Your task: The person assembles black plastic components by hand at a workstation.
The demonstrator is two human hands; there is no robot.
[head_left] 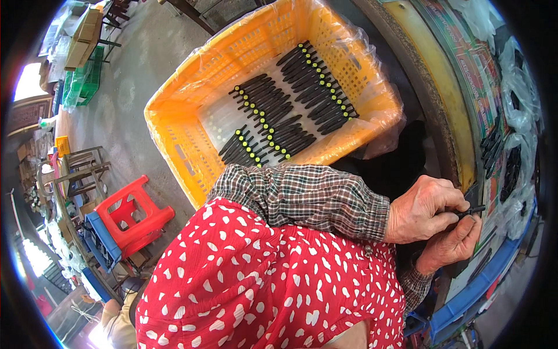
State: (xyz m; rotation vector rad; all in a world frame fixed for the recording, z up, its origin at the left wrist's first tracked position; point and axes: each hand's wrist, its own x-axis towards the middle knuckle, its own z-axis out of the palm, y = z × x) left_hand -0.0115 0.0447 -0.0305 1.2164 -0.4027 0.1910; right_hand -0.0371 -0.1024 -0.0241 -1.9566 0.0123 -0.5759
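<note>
At the right, over the edge of a worktable, my left hand (423,210) and my right hand (452,245) meet on a thin black pen-like stick (478,209). The fingertips of both hands pinch it, hiding part of its length. My left forearm, in a checked sleeve, reaches across my body. A yellow-orange crate (192,87) lined with clear plastic stands beyond that arm. Inside it lie rows of black pen-like pieces (308,96), many showing yellow-green round ends. More black pieces (493,142) lie on the table among clear plastic bags (523,116).
A red plastic stool (132,212) stands on the floor at the left, beside a blue crate (104,235). Farther back are a green crate (87,78) and cardboard boxes (84,38). The worktable has a yellow edge (427,64), and a blue rim (482,285) runs nearby.
</note>
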